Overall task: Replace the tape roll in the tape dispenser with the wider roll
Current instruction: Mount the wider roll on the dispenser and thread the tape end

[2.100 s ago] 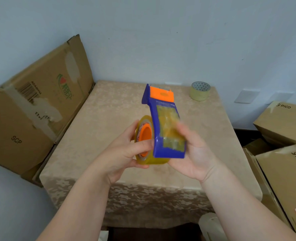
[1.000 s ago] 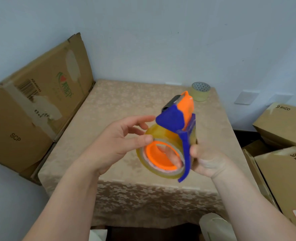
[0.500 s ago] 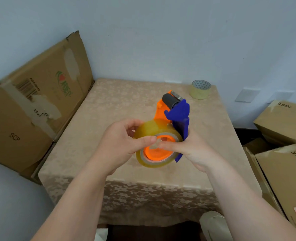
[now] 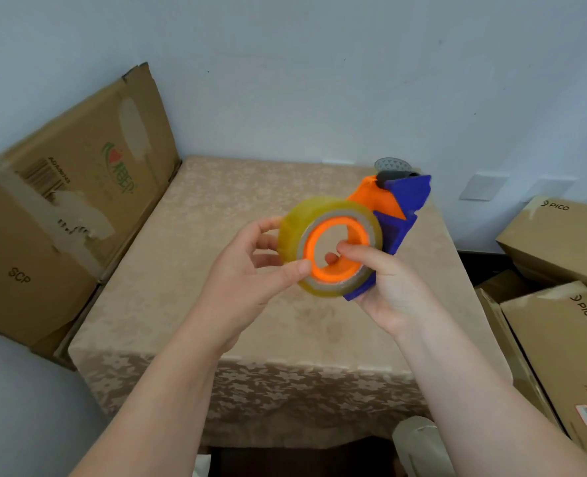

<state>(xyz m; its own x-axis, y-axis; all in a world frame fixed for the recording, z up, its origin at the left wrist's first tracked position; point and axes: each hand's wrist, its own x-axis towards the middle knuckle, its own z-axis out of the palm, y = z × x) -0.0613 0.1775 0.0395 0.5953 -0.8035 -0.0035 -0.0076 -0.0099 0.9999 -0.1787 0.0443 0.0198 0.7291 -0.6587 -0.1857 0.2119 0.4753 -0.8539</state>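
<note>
Tape roll (image 4: 290, 232) between both hands (image 4: 247, 273)

Two bare forearms enter from the near edge, one on the left and one on the right, each uncovered from the frame's bottom up to the wrist. No sleeve, cuff, watch, bracelet or glove shows on either. The left hand (image 4: 247, 280) is bare, with no ring on the fingers that are visible; its thumbnail is short and unpainted. The right hand (image 4: 393, 287) is likewise bare, without rings or bands, and the one nail that shows clearly on it is short and plain. No clothing of any kind is within the picture.
</note>
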